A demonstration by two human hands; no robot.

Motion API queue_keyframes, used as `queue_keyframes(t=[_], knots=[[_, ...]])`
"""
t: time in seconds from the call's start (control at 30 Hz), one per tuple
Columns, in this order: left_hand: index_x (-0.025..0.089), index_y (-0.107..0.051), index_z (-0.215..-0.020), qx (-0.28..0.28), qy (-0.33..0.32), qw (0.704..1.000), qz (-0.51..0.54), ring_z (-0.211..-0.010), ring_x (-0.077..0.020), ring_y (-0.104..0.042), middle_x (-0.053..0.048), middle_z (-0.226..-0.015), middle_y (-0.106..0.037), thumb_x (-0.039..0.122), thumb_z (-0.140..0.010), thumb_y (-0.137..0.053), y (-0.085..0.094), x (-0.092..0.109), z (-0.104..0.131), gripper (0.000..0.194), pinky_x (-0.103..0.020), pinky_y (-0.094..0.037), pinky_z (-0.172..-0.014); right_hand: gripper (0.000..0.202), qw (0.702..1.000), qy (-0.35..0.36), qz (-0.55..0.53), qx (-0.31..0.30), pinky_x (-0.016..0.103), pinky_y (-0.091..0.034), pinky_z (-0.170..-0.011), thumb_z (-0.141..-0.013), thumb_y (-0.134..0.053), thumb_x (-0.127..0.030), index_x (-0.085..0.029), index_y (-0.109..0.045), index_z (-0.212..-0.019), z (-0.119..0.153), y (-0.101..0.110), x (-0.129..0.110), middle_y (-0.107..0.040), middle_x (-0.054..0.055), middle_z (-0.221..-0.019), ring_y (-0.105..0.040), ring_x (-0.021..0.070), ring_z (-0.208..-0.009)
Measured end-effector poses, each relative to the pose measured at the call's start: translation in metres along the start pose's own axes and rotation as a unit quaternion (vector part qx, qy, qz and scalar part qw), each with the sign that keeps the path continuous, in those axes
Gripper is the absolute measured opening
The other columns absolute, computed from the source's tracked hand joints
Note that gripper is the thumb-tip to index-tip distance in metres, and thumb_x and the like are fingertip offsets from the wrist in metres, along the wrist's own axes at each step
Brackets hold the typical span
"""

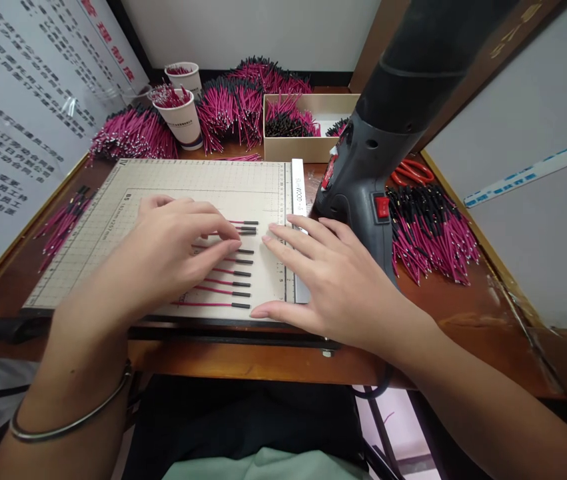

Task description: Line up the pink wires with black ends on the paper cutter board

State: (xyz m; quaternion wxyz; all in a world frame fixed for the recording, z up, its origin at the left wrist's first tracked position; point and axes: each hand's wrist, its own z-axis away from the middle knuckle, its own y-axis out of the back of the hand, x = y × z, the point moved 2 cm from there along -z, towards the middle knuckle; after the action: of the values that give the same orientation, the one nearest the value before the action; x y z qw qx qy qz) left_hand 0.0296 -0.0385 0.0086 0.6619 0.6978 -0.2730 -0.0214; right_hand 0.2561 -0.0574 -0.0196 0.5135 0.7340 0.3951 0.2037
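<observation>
Several pink wires (216, 291) with black sleeves on their right ends lie in a spaced column on the gridded board of a paper trimmer (198, 177). My left hand (178, 243) is over the upper wires, thumb and forefinger tips brought together in a pinch. What is between those tips, if anything, is hidden. My right hand (320, 273) lies flat with fingers spread at the board's right side, across the metal edge strip (297, 187). Its fingertips are just right of the black sleeves, apart from them. A dark heat gun (380, 160) stands nozzle-up behind my right hand.
Wire heaps lie at the back (236, 107), left (136, 133) and right (433, 230). Two paper cups (182, 120) of wires and a shallow box (293, 148) stand behind the board. Red-handled pliers (413, 172) lie beyond the heat gun. The trimmer handle (3, 328) juts out left.
</observation>
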Motion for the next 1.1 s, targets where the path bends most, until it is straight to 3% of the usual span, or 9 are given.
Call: queue_keyframes(t=[0.13, 0.37, 0.67, 1.1], knots=[[0.028, -0.073, -0.086, 0.003, 0.025, 0.999, -0.022, -0.1, -0.0304, -0.068, -0.002, -0.097, -0.078, 0.049, -0.094, -0.049, 0.0, 0.004, -0.008, 0.033, -0.054, -0.033, -0.103, 0.079, 1.0, -0.027, -0.002, 0.005, 0.054, -0.046, -0.11, -0.104, -0.043, -0.074, -0.007, -0.067, -0.139, -0.002, -0.001, 0.001, -0.066, 0.017, -0.146, -0.056, 0.0374, -0.141], [0.027, -0.073, -0.08, 0.024, 0.012, 0.998, -0.049, -0.093, -0.0296, -0.066, -0.005, -0.092, -0.078, 0.043, -0.095, -0.052, -0.006, 0.004, -0.015, 0.031, -0.063, -0.029, -0.112, 0.077, 0.999, -0.048, -0.017, -0.014, 0.056, -0.047, -0.11, -0.103, -0.042, -0.076, -0.014, -0.071, -0.139, -0.003, -0.004, 0.002, -0.065, 0.017, -0.147, -0.054, 0.0387, -0.143], [0.026, -0.075, -0.082, -0.022, 0.017, 1.0, -0.009, -0.097, -0.0294, -0.066, -0.005, -0.096, -0.08, 0.046, -0.093, -0.05, -0.003, -0.001, -0.016, 0.033, -0.061, -0.025, -0.109, 0.074, 0.999, -0.037, -0.024, -0.013, 0.059, -0.05, -0.11, -0.104, -0.043, -0.072, -0.012, -0.073, -0.136, -0.003, -0.002, 0.001, -0.063, 0.02, -0.147, -0.053, 0.0431, -0.144], [0.025, -0.073, -0.081, -0.031, 0.018, 0.999, 0.007, -0.095, -0.0278, -0.066, -0.003, -0.094, -0.079, 0.046, -0.089, -0.051, -0.004, -0.003, -0.014, 0.032, -0.054, -0.025, -0.103, 0.072, 0.999, -0.022, -0.026, 0.003, 0.062, -0.051, -0.108, -0.103, -0.046, -0.072, -0.014, -0.075, -0.133, -0.003, -0.003, 0.001, -0.066, 0.021, -0.142, -0.057, 0.0464, -0.14]])
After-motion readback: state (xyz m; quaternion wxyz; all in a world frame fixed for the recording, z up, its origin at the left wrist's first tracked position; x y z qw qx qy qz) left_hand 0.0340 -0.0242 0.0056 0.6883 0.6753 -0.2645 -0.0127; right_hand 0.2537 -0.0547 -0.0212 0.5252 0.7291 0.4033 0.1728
